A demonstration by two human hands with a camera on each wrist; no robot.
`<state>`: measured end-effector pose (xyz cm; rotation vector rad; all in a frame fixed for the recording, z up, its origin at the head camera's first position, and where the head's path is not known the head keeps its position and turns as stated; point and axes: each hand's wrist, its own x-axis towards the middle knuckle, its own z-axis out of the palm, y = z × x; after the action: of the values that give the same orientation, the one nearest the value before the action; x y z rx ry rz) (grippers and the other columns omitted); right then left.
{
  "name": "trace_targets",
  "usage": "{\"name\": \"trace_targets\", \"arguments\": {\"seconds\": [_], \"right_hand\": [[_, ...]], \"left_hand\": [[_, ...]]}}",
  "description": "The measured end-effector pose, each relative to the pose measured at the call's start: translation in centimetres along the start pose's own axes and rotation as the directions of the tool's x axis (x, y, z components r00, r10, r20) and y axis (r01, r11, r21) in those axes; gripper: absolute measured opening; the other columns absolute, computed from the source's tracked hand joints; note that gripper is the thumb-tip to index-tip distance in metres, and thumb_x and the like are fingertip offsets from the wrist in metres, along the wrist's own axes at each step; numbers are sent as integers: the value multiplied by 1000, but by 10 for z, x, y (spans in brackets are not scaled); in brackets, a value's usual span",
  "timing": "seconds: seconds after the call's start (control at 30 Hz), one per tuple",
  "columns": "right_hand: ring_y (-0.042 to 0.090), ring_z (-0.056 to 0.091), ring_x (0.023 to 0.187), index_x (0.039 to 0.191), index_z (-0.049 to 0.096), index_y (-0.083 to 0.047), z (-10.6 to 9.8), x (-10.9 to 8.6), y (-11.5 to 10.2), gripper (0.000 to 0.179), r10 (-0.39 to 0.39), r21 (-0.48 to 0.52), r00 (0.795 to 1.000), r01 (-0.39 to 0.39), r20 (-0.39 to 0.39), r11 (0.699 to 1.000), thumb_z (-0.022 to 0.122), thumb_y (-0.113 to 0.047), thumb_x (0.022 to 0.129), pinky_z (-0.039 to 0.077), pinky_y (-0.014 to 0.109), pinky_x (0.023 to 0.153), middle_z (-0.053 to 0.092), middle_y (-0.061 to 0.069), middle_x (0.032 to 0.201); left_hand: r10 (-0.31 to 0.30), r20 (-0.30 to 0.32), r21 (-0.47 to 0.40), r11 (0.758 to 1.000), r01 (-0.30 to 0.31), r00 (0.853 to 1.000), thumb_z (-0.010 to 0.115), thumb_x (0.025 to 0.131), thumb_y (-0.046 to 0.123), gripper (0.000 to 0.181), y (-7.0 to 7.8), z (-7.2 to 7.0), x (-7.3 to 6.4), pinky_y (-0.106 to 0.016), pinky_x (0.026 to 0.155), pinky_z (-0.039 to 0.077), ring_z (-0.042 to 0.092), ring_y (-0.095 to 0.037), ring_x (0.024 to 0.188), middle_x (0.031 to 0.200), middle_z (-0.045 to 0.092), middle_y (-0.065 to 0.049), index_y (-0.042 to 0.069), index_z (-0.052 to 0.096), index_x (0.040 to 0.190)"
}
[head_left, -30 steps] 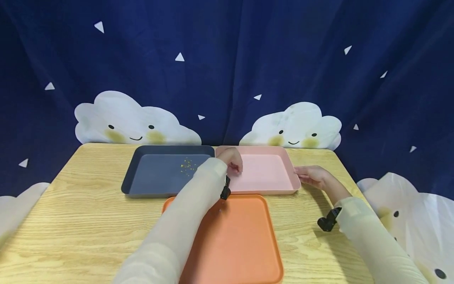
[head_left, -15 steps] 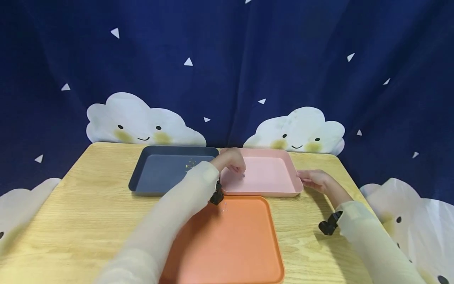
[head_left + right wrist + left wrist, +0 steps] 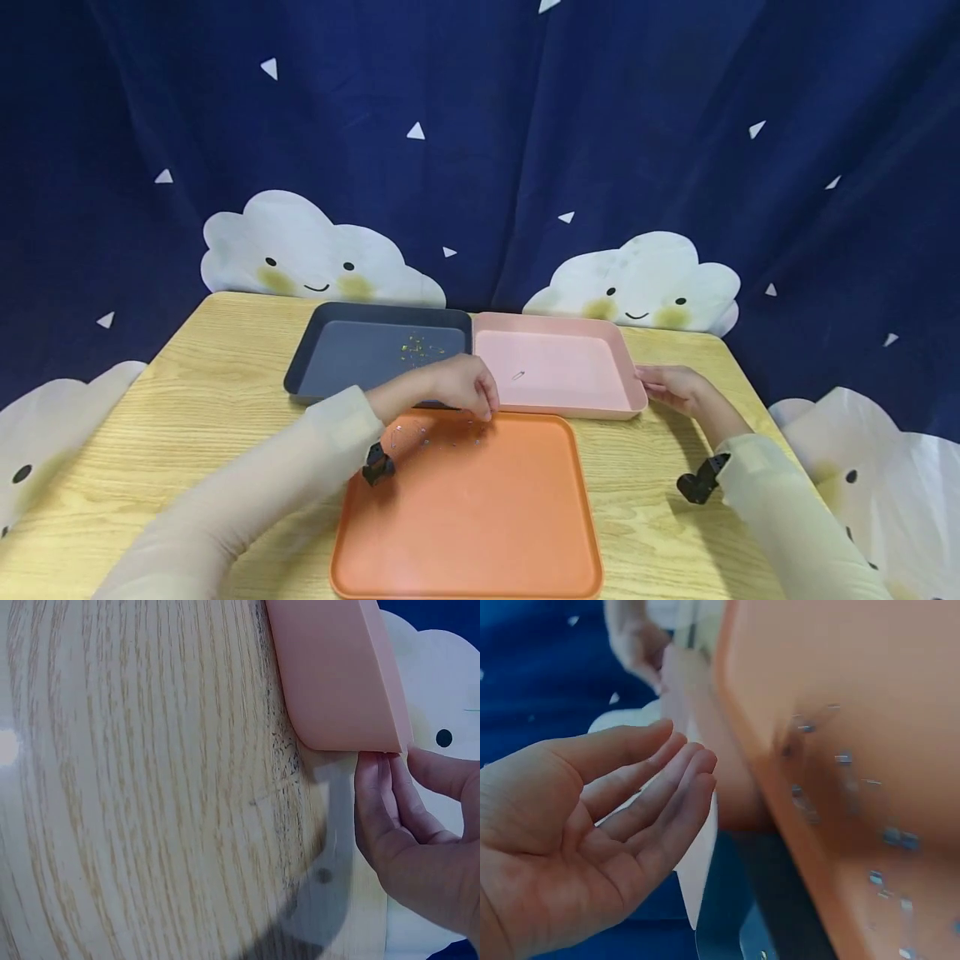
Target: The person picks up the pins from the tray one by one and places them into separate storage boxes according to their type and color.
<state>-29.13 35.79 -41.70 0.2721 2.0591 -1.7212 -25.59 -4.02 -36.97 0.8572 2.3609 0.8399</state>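
My left hand hovers over the far edge of the orange tray, its fingers loosely bent. In the left wrist view nothing sits between its fingers. Several small silver safety pins lie in that tray beside the hand. One silver safety pin rests in the pink tray. My right hand holds that tray's right rim, thumb at the top edge and fingers against the outer wall.
Left of the pink tray stands a dark blue-grey tray with several small gold pins in it. All trays sit on a wooden table. A dark blue curtain with clouds hangs behind.
My left hand has let go of a silver safety pin in the pink tray and moved left and nearer, over the orange tray. The right hand stays at the pink rim.
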Motion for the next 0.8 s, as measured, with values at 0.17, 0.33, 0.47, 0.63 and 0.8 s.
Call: {"name": "trace_targets", "arguments": {"seconds": [0.17, 0.33, 0.47, 0.63, 0.8], "right_hand": [[-2, 64, 79, 91, 72, -19, 2, 1, -1, 18, 1, 13, 1000, -1, -8, 1000, 57, -11, 96, 57, 13, 75, 68, -15, 82], [-2, 64, 81, 97, 72, -16, 2, 1, -1, 17, 2, 16, 1000, -2, 1, 1000, 56, -10, 96, 57, 14, 75, 68, -15, 83], [-2, 64, 80, 89, 72, -20, 1, 0, -1, 20, 2, 20, 1000, -2, -3, 1000, 56, -10, 96, 56, 13, 75, 68, -15, 82], [-2, 64, 79, 100, 71, -14, 0, 0, -1, 16, 7, 6, 1000, -6, -20, 1000, 57, -10, 96, 57, 14, 74, 67, -15, 81], [-2, 64, 79, 128, 56, 2, 0, 2, 0, 35, 11, -24, 1000, -12, -28, 1000, 56, -11, 96, 57, 14, 74, 67, -16, 82]], "left_hand": [[140, 15, 183, 973, -141, 990, 77, 77, 6, 6, -12, 15, -21, -9, 60, 47, 61, 2, 65, 79, 76, -5, 4, 75, 82], [205, -43, 413, 895, -170, 978, 78, 72, 3, 10, -26, 28, -35, -12, 61, 49, 63, -7, 70, 75, 72, -1, 8, 73, 78], [212, -88, 518, 844, -137, 973, 79, 67, 4, 15, -32, 38, -40, -17, 59, 48, 61, -9, 70, 72, 68, 3, 12, 69, 75], [216, -117, 567, 816, -113, 969, 81, 67, 7, 22, -33, 48, -40, -20, 57, 43, 56, -11, 70, 69, 58, 4, 13, 60, 70], [224, -138, 580, 808, -104, 965, 77, 71, 3, 24, -31, 53, -39, -20, 56, 40, 51, -8, 65, 65, 54, 5, 13, 57, 64]]}}
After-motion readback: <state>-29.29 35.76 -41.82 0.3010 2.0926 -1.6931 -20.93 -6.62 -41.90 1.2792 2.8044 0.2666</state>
